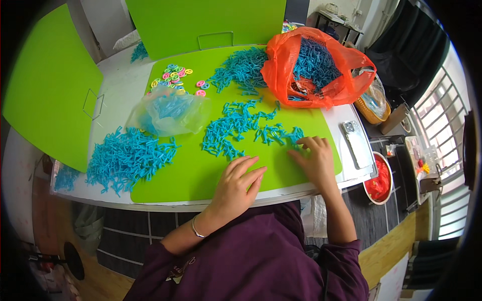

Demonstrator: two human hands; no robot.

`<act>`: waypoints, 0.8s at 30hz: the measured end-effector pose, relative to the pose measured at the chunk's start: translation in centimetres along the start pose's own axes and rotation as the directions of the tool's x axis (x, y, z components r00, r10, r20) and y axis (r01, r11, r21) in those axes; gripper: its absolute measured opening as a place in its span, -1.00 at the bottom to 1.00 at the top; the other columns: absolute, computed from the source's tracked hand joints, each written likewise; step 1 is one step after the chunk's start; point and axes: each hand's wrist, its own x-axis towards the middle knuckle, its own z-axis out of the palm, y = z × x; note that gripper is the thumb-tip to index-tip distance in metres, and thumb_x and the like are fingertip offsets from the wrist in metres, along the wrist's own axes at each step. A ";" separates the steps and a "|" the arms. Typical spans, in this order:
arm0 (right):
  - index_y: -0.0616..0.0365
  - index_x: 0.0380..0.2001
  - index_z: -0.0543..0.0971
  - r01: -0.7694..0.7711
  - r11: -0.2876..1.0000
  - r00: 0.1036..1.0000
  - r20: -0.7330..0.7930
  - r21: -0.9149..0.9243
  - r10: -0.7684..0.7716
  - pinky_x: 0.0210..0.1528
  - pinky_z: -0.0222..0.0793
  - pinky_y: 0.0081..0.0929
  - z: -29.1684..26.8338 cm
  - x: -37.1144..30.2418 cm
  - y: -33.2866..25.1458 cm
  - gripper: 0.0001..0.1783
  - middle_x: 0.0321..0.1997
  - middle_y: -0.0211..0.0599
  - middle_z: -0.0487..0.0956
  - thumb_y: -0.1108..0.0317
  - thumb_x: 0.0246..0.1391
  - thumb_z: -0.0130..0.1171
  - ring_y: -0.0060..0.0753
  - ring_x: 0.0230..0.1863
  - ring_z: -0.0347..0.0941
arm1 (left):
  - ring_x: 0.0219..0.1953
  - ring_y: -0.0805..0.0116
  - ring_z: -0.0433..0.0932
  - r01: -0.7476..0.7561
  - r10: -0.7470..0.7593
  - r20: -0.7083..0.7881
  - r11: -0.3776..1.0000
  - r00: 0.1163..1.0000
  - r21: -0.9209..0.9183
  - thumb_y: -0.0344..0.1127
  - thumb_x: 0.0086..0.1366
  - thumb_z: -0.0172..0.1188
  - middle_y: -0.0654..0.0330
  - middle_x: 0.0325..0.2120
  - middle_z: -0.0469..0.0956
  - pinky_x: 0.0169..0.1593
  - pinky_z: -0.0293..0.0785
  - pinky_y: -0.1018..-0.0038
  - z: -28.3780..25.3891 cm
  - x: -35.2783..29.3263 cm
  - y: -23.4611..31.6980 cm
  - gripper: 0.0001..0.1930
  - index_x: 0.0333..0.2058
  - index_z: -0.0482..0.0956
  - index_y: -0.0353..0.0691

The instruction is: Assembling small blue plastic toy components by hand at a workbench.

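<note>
My left hand (235, 184) hovers over the near edge of the green mat (165, 185), fingers loosely stretched, nothing visible in it. My right hand (317, 159) is at the right end of a spread of small blue Y-shaped plastic pieces (226, 128). Its thumb and forefinger are bent and apart, the fingertips beside a few of those pieces (295, 134). Whether they touch one is hard to tell. A big heap of similar blue pieces (128, 155) lies at the left, partly off the mat. Another heap (241, 67) lies farther back.
An orange plastic bag (346, 93) full of darker blue pieces stands back right. A translucent bag (170, 113) lies left of centre, near colourful small rings (173, 75). A phone (355, 143) rests on the table's right side. Green boards (50, 95) rise at the left and back.
</note>
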 end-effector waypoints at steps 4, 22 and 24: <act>0.17 -0.49 0.54 0.012 0.999 1.000 0.005 -0.037 -0.012 -0.22 0.29 -0.34 0.4 -1.4 -0.3 -0.86 -0.45 -0.29 0.52 0.41 -0.19 0.26 -0.19 -0.32 0.41 | -0.07 0.09 0.43 -0.015 0.015 -0.005 1.000 1.000 -0.021 -0.43 0.10 0.17 0.07 -0.18 0.51 0.01 0.37 0.27 0.2 -0.2 0.0 -0.81 -0.27 0.60 -0.21; 0.16 -0.53 0.56 -0.089 0.996 0.983 -0.161 -0.014 0.086 -0.31 0.26 -0.36 0.4 -4.2 -3.0 -0.94 -0.51 -0.32 0.51 0.46 -0.17 0.24 -0.24 -0.42 0.39 | -0.27 0.19 0.49 0.024 -0.025 -0.011 0.995 1.000 -0.093 -0.43 0.11 0.16 0.16 -0.34 0.54 -0.19 0.42 0.36 0.4 -0.1 0.6 -0.82 -0.27 0.59 -0.22; 0.16 -0.55 0.55 -0.072 0.997 0.982 -0.179 -0.029 0.066 -0.32 0.26 -0.36 0.4 -4.4 -3.3 -0.94 -0.51 -0.33 0.51 0.46 -0.16 0.24 -0.25 -0.42 0.39 | -0.28 0.20 0.49 0.029 -0.030 -0.009 0.995 1.000 -0.095 -0.43 0.11 0.17 0.16 -0.35 0.55 -0.19 0.42 0.36 0.3 -0.1 0.6 -0.83 -0.27 0.59 -0.22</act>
